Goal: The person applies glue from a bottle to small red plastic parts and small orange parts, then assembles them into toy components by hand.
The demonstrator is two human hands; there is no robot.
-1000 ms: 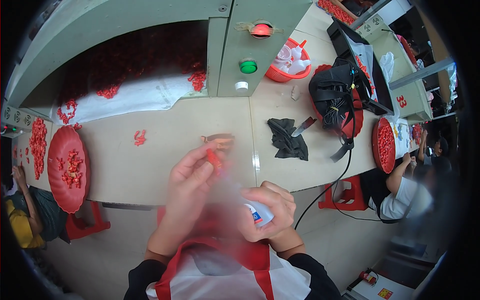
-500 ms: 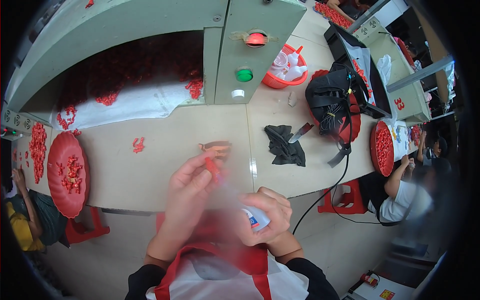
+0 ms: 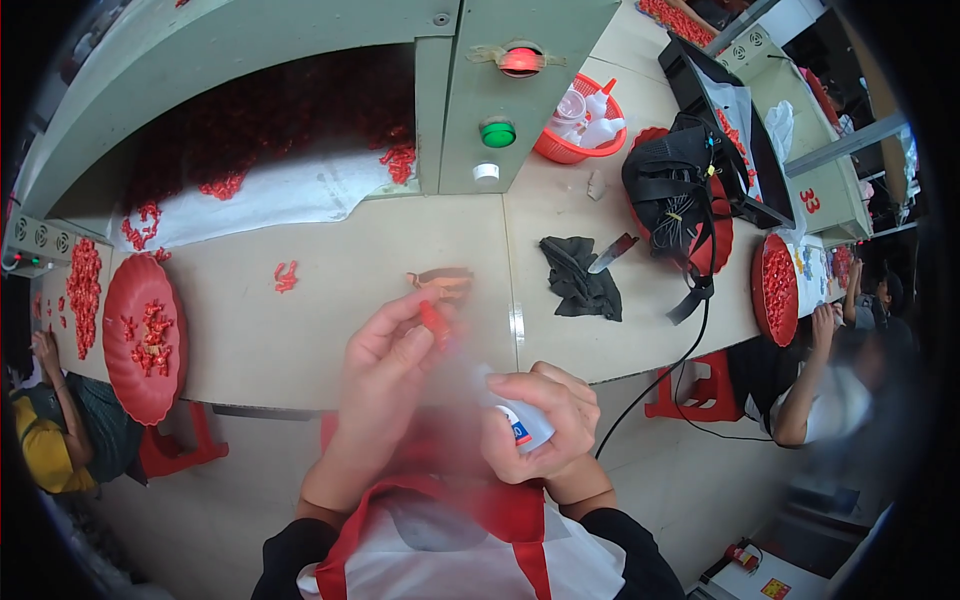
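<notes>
My left hand is closed, with a small red plastic figure pinched between thumb and fingers above the table's front edge. My right hand wraps round a translucent white squeeze bottle with a blue and white label. The bottle's upper end points toward the red figure, but a blur hides its tip and the gap between them. Just beyond my left fingertips lies a flat orange-brown object, its kind unclear. Another small red figure rests on the table farther left.
A red scalloped tray holds several figures at left. Ahead stands a green-grey machine with red pieces inside its opening. Rightward are a black cloth, a knife-like blade, a red basket of bottles and a black bag.
The whole view has shifted slightly, so the table things sit higher and farther right. Both hands keep their grips; the bottle seems a little farther from the red figure.
</notes>
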